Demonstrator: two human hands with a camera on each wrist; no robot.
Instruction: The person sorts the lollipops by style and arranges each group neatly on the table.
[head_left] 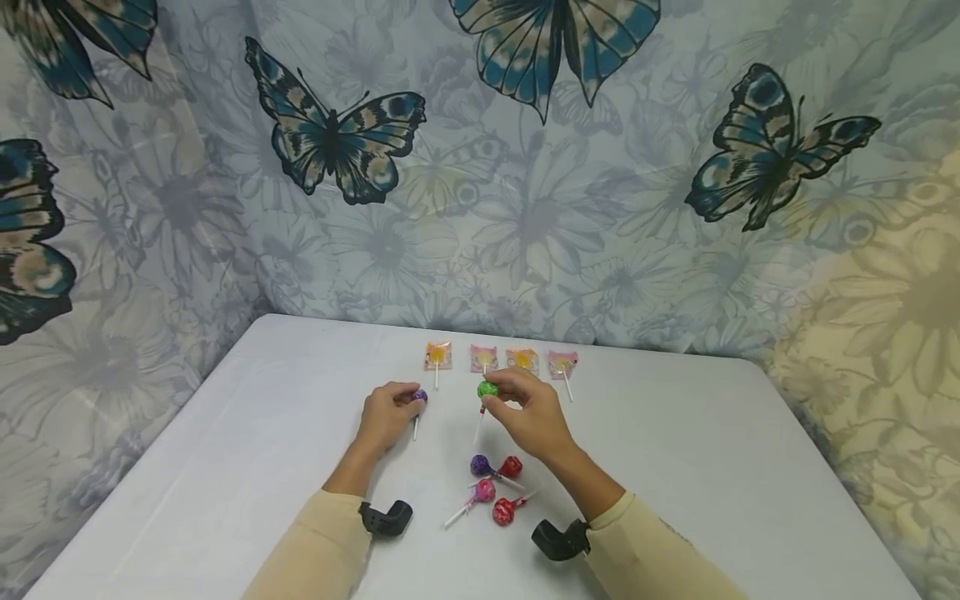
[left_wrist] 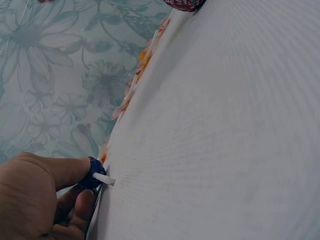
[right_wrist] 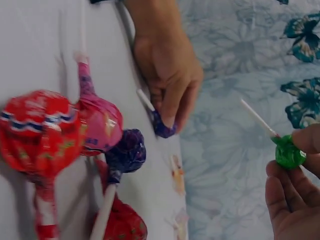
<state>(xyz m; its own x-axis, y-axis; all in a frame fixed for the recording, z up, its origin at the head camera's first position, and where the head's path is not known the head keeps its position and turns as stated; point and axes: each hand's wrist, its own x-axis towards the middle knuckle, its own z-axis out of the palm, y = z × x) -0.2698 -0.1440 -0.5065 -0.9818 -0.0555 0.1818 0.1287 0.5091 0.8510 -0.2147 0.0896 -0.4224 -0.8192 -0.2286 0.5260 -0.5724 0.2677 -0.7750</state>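
Observation:
My left hand (head_left: 384, 419) pinches a purple-wrapped lollipop (head_left: 421, 396) by its round head, close over the white table, its stick toward me. In the left wrist view, thumb and fingers close round that lollipop's dark head (left_wrist: 93, 172). Farther right, my right hand (head_left: 534, 417) holds a green-wrapped lollipop (head_left: 487, 389) between thumb and fingers. The right wrist view shows its green head (right_wrist: 290, 152) with the white stick slanting up. Between my forearms lie a purple lollipop (head_left: 480, 465), a pink one (head_left: 485, 490) and two red ones, nearest me a striped red lollipop (head_left: 504, 512).
Along the far part of the white table (head_left: 300, 400) several flat lollipops in clear packets form a row, from an orange one (head_left: 438, 356) to a pink one (head_left: 562, 363). Behind the table rises a flowered wall covering (head_left: 525, 217) with butterflies. Each wrist carries a black device (head_left: 387, 518).

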